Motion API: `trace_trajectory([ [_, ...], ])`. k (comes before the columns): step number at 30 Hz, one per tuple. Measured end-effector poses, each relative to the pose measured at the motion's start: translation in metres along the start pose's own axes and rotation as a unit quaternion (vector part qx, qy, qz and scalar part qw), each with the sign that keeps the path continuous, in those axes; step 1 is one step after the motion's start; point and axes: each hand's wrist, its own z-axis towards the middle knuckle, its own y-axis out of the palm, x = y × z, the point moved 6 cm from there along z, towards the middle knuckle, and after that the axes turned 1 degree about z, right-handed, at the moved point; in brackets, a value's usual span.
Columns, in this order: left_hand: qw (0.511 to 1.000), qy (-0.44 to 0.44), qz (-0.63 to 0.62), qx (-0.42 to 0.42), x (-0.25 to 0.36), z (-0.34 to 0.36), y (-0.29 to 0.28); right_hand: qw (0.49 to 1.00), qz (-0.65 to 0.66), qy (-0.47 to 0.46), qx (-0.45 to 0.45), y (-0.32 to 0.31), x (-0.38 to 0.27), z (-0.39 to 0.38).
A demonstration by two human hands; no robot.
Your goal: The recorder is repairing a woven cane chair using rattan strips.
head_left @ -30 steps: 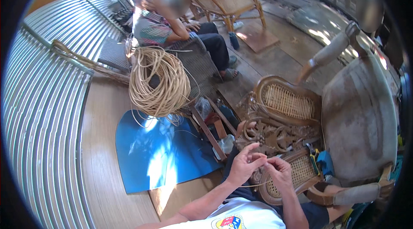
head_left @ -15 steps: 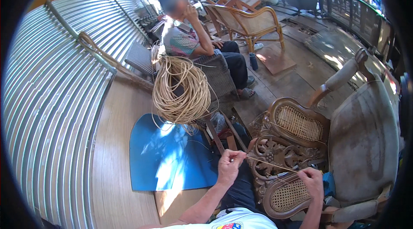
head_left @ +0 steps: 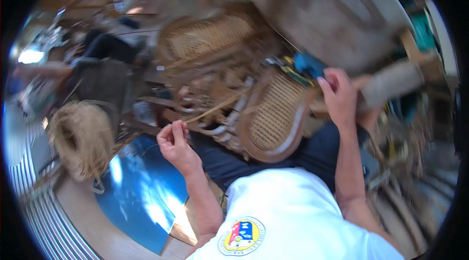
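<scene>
My left hand (head_left: 180, 146) is closed in a pinch on a thin cane strip (head_left: 220, 107), which runs up and right over a carved wooden furniture frame (head_left: 205, 82). The frame, lying across my lap, has a near woven cane panel (head_left: 276, 108) and a far cane panel (head_left: 212, 35). My right hand (head_left: 338, 95) is to the right of the near panel, beside a blue item (head_left: 309, 64). Yellow-and-black tools (head_left: 293, 70) lie next to that item. The right fingers are bent and blurred, and whether they hold anything is unclear.
A coil of cane (head_left: 80, 138) hangs at the left above a blue sheet (head_left: 141, 196). A large worn padded chair part (head_left: 332, 11) stands at the far right, with a padded armrest (head_left: 394, 84). Another person's dark-clad legs (head_left: 110, 47) show at the far left.
My view has swung right and down, blurring the scene. My right hand has left the cane strip and gone to beside the blue item. My left hand still pinches the strip.
</scene>
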Motion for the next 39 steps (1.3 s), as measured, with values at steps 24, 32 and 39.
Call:
trace_trajectory([
  [24,0.915,-0.007,0.081,-0.395,-0.02,-0.114,0.126,0.924,0.268,-0.037,-0.271,0.077,-0.035,-0.074],
  [32,0.871,0.015,0.233,-0.433,-0.05,-0.059,0.201,0.941,0.183,0.036,-0.283,0.061,0.009,-0.095],
  [39,0.759,-0.009,0.438,-0.482,-0.185,0.006,0.363,0.929,0.182,0.046,-0.317,0.081,0.018,-0.108],
])
